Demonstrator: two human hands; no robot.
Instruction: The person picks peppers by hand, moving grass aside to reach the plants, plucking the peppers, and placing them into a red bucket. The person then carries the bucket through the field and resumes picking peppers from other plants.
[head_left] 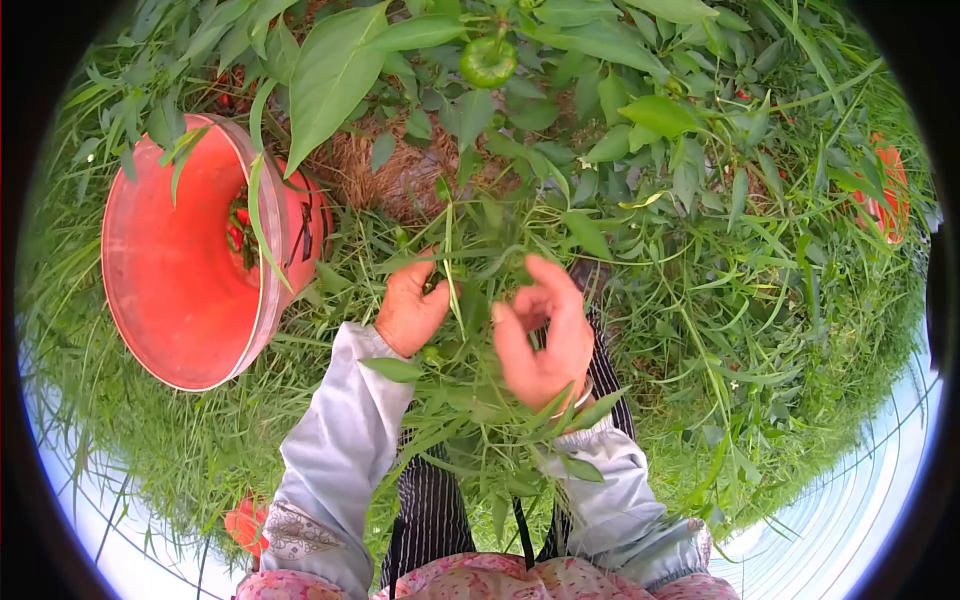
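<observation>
My left hand (412, 305) is among the pepper plant's stems, its thumb and curled fingers closing on a thin pepper stem (450, 240). Leaves partly hide those fingertips. To its right, my right hand (545, 335) is slightly blurred, with thumb and bent fingers apart and nothing visible between them. Leafy pepper shoots (480, 400) rise between my forearms. A round green pepper (488, 62) hangs from the plant above both hands.
A red bucket (180, 270) lies tilted at the left, its mouth toward me, with red and green peppers (238, 232) inside. Another red object (884, 195) shows in the grass at right, and one more (246, 525) at lower left. Dry straw (390, 175) covers the ground ahead.
</observation>
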